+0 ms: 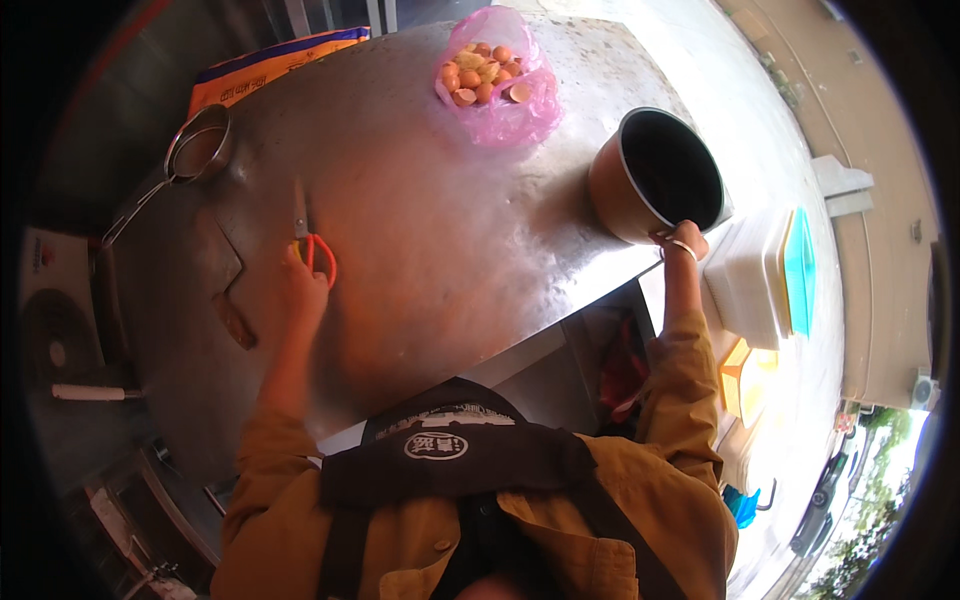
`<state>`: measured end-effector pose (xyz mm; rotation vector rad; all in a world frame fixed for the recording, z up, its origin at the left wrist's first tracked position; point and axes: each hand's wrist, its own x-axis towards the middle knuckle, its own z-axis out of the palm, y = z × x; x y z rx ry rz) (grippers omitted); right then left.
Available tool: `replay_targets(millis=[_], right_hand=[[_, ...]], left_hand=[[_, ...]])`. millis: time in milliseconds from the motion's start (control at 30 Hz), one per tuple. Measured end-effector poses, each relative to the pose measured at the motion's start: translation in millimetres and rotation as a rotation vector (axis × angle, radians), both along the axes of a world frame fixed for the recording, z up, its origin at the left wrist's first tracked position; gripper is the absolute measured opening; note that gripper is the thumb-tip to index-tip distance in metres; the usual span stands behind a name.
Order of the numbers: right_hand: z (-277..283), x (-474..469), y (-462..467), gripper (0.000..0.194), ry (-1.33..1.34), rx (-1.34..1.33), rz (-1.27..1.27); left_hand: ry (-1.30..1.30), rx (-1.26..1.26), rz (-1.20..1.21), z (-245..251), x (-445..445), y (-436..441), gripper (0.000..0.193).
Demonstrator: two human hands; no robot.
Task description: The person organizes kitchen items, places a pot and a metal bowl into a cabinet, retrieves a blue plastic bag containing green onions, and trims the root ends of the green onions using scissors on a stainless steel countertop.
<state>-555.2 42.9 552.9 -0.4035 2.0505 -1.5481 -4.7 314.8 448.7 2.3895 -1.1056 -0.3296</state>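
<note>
My left hand [305,292] grips a pair of scissors [302,223] by the handles, which are red with some yellow, and the blades point away from me over the metal table [420,247]. To its left lies a cleaver [222,259] with a wooden handle. On the table's right side, my right hand [686,240] holds the near rim of a deep pot [622,187]. The pot has a dark interior and a copper-toned outside, and it tilts towards the right. I cannot make out anything inside it.
A pink plastic bag [517,124] of eggshells sits at the table's far side. At the left are a metal strainer [199,146], an orange sack [247,79] and a white handle [90,392]. Stacked white baskets [742,277] and a yellow container [739,379] stand beyond the right edge.
</note>
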Motion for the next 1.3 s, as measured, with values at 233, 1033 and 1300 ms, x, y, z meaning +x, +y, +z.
replay_targets(millis=[233, 1033, 1300], right_hand=[[-27.2, -2.8, 62.1, 0.068, -0.376, -0.22, 0.137], [-55.4, 74.3, 479.5, 0.016, 0.272, -0.087, 0.289], [-68.3, 22.9, 746.3, 0.021, -0.146, -0.031, -0.066]], left_hand=[[-0.024, -0.113, -0.147, -21.2, 45.7, -19.0, 0.065], [-0.274, -0.218, -0.764, -11.8, -74.0, -96.8, 0.038], [0.379, 0.084, -1.798, 3.3, -409.4, 217.2, 0.029]])
